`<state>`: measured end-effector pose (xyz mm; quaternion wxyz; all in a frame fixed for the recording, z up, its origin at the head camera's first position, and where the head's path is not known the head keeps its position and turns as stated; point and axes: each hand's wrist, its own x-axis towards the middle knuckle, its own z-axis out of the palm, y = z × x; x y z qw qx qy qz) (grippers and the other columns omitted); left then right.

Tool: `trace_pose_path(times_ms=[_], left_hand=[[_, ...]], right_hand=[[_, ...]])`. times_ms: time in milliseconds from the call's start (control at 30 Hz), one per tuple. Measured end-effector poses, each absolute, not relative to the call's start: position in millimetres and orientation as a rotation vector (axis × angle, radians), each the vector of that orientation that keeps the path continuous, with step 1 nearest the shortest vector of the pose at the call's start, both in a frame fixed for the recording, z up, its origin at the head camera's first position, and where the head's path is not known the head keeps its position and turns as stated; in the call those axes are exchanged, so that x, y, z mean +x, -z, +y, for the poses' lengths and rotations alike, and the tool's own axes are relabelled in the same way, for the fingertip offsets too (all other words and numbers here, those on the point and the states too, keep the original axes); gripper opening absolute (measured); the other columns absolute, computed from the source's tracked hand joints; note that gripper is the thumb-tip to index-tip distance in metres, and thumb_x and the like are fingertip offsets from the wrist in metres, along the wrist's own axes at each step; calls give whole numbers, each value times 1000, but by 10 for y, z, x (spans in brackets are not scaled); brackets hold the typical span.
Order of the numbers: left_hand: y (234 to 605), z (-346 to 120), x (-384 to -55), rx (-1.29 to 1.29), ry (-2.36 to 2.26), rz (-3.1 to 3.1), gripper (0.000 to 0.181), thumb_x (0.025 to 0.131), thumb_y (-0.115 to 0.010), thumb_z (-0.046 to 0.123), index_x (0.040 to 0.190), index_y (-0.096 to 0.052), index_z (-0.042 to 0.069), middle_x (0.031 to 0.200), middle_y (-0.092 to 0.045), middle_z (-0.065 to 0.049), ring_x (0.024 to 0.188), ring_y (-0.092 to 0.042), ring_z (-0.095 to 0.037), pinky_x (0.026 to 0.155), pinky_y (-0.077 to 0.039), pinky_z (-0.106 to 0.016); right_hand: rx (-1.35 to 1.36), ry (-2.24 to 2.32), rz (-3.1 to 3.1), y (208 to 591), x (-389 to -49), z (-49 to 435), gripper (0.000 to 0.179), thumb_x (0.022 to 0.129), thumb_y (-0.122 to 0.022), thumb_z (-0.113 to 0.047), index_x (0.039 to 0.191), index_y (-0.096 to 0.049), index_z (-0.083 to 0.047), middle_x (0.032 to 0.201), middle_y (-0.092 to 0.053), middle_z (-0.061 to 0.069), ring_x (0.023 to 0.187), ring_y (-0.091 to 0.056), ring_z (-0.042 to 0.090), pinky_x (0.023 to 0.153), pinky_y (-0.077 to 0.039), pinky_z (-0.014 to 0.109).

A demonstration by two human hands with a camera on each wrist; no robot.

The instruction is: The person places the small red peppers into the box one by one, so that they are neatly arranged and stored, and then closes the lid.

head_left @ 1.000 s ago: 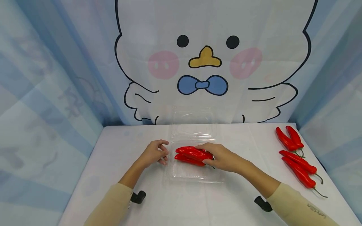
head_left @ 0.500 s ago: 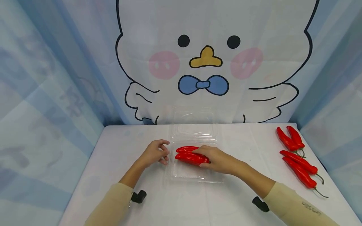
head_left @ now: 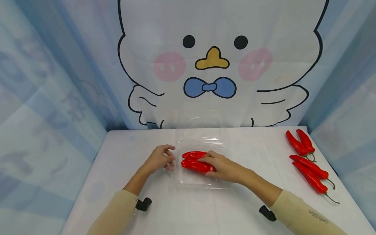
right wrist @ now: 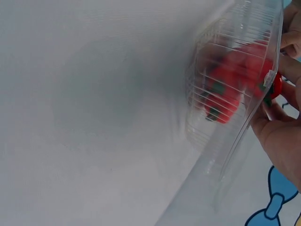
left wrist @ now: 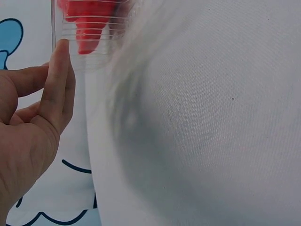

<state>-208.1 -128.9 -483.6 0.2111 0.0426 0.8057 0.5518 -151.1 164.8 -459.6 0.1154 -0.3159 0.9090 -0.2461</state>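
A clear plastic clamshell box (head_left: 202, 183) stands in the middle of the table with its lid (head_left: 201, 125) raised at the back. My right hand (head_left: 226, 167) reaches in from the right and holds a red chili pepper (head_left: 195, 165) by its stem end, thumb in front. Just behind it in the box lies another red chili pepper (head_left: 192, 155), partly covered by the fingers. Ribbed plastic blurs the peppers (right wrist: 223, 101) in the right wrist view. At the box's left edge is my left hand (head_left: 161, 159), its fingers (left wrist: 59, 82) loosely extended against the plastic, pinching nothing.
Several more red chili peppers (head_left: 311, 178) lie on the right side of the white table (head_left: 243, 209). A printed curtain (head_left: 211, 107) hangs behind the table and along both sides.
My right hand has shifted the held pepper from on top of the others to the box's front, slightly down and left. The left hand has stayed in place.
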Motion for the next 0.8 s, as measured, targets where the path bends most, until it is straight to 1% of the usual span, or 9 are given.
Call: trace_pose_path(times_ms=[367,500,667,800], left_hand=[[4824,-1308,-2074,122,-1520,2252,48,95,-63,-7,142,-54,-4,97,-62,-16,68,-70,-18,59,-65,-34],[4826,-1309,-2074,129,-1525,2251,49,95,-63,-8,142,-53,-4,97,-62,-16,68,-70,-18,59,-65,-35],[4818,-1303,-2071,119,-1522,2246,49,95,-65,-7,142,-54,-3,97,-62,-15,67,-71,-18,59,-65,-35],[4812,-1300,-2074,114,-1517,2249,48,95,-65,-6,142,-55,-2,97,-62,-15,66,-71,-18,59,-65,-35]], right_hand=[[-925,690,2678,4634,-1486,1581,53,91,-80,-16,141,-62,-10,126,-58,4,115,-57,19,88,-61,27],[-924,693,2688,4659,-1480,1568,54,89,-81,-16,140,-62,-12,125,-58,4,114,-57,19,87,-61,27],[-949,687,2687,4698,-1461,1561,51,90,-80,-18,139,-63,-13,124,-58,2,111,-57,17,86,-60,24],[-967,674,2691,4710,-1452,1557,50,90,-79,-19,138,-64,-14,122,-58,1,108,-57,16,86,-60,24]])
